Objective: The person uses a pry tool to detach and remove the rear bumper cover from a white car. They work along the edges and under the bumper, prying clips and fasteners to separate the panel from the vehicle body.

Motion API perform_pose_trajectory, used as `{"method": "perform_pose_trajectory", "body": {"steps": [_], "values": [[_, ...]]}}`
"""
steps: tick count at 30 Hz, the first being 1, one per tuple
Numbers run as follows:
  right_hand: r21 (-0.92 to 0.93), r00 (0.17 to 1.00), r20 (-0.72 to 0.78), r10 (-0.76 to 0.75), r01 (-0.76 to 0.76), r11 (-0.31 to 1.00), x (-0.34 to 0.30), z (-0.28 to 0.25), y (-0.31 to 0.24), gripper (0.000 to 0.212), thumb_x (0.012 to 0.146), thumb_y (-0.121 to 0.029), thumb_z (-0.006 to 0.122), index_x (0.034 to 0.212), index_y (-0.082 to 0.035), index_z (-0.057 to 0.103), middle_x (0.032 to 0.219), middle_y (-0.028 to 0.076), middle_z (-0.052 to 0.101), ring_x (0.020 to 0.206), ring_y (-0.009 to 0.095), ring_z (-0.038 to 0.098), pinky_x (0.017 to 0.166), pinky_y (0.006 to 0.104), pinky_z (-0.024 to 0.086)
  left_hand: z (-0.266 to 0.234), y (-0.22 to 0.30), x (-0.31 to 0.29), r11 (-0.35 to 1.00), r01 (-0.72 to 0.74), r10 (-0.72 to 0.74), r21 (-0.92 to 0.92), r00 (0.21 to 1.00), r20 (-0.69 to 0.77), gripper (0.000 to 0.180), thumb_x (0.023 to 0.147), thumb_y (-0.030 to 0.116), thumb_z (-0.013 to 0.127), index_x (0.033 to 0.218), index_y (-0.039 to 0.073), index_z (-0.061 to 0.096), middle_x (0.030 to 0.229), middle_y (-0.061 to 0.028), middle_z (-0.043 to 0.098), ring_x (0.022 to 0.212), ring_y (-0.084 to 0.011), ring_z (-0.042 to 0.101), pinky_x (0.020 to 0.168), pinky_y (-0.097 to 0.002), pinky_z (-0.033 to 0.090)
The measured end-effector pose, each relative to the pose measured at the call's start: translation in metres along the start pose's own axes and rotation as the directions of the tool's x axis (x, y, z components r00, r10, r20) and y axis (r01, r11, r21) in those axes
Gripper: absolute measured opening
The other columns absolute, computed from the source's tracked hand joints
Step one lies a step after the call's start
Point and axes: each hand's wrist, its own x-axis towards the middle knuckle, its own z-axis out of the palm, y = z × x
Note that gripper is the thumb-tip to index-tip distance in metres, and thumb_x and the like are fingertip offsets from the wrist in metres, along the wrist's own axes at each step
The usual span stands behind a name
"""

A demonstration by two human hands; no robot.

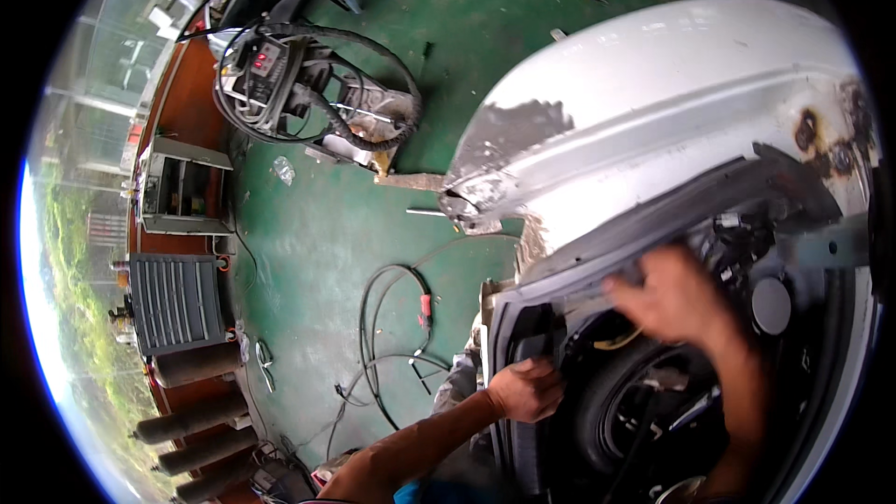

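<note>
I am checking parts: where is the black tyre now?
In the head view, the black tyre is at lower right, inside the car, right of the left hand and below the right hand.

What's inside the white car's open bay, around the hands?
A tire, a yellow strip, a round grey disc and wiring show. The right hand and forearm hide part of the view; whatever lies under the tire is covered, and much is too dark to tell.
</note>
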Motion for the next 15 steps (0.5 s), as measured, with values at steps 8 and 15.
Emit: {"method": "perform_pose_trajectory", "body": {"steps": [8, 15], "values": [[0.016, 0.984, -0.164, -0.068, 0.072, 0.997, 0.004, 0.009, 0.019, 0.026, 0.087, -0.019, 0.074, 0.099, 0.004, 0.070, 0.090, 0.021, 0.071, 0.089, 0.041, 0.068, 0.076, 0.0433, 0.053, 0.002, -0.003, 0.010, 1.000, -0.012, 0.013, -0.009, 0.999, 0.049, 0.025, 0.080, 0.028, 0.068, 0.095, 0.009, 0.070, 0.099, -0.0040, 0.069, 0.097, -0.0217, 0.062, 0.101, -0.0361, 0.045], [-0.206, 0.976, -0.188, 0.110, -0.149, 0.967, -0.004, -0.004, 0.079, 0.022, 0.085, -0.010, 0.068, 0.103, 0.003, 0.068, 0.099, 0.024, 0.070, 0.097, 0.042, 0.066, 0.086, 0.0459, 0.051, 0.002, -0.004, 0.013, 0.999, -0.030, 0.031, -0.015, 0.998, 0.055, 0.024, 0.081, 0.029, 0.067, 0.095, 0.010, 0.070, 0.097, -0.0034, 0.068, 0.097, -0.0220, 0.062, 0.101, -0.0374, 0.044]]}}
